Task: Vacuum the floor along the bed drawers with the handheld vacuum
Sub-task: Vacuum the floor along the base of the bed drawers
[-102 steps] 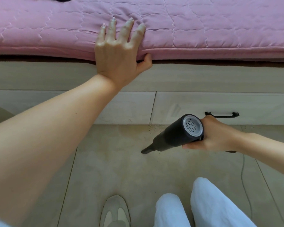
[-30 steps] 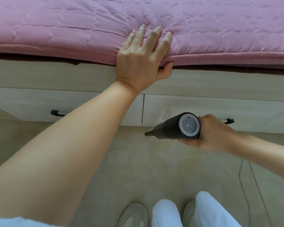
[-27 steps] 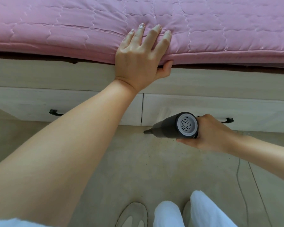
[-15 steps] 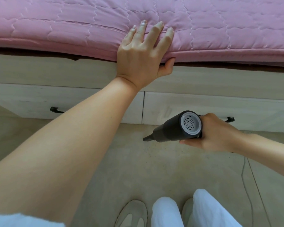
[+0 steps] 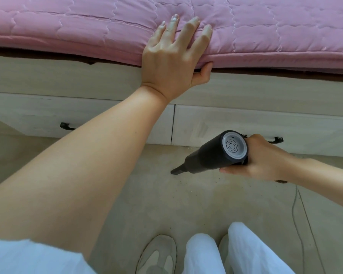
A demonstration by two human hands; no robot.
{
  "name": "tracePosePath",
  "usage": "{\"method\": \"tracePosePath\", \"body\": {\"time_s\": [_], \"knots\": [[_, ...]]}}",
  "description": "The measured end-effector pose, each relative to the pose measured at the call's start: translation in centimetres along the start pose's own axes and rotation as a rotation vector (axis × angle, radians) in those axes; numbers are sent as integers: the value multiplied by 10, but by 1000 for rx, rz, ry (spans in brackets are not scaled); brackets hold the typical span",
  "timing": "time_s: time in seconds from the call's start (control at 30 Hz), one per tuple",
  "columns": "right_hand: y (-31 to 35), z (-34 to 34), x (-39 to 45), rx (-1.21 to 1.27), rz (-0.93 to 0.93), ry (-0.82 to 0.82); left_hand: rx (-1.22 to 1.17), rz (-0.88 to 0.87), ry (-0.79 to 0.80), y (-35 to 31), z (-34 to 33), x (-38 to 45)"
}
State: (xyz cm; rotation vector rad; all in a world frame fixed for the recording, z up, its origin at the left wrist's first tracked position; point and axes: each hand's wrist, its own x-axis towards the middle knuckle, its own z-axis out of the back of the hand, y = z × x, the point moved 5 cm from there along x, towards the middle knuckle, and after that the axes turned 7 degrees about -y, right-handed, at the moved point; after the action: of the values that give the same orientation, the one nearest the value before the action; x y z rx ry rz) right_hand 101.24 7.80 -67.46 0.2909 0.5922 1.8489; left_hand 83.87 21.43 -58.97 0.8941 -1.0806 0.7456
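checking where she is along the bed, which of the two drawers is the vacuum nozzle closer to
The right-hand drawer: the handheld vacuum's nozzle tip points at the floor just below its left end, beside the seam. The left drawer lies further off.

I see the left hand [image 5: 172,62] flat on the pink mattress [image 5: 87,30] edge; the right hand [image 5: 265,161] grips the handheld vacuum [image 5: 216,155], nozzle on the floor [image 5: 166,204] near the drawers [image 5: 226,125].
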Motion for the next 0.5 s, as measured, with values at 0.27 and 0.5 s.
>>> {"method": "tracePosePath", "body": {"time_s": [0.27,0.5], "knots": [[3,-4,3,-37,2,-39,-2,4,18,0,0,0],[14,-2,-4,-17,59,4,-9,5,12,0,0,0]]}}
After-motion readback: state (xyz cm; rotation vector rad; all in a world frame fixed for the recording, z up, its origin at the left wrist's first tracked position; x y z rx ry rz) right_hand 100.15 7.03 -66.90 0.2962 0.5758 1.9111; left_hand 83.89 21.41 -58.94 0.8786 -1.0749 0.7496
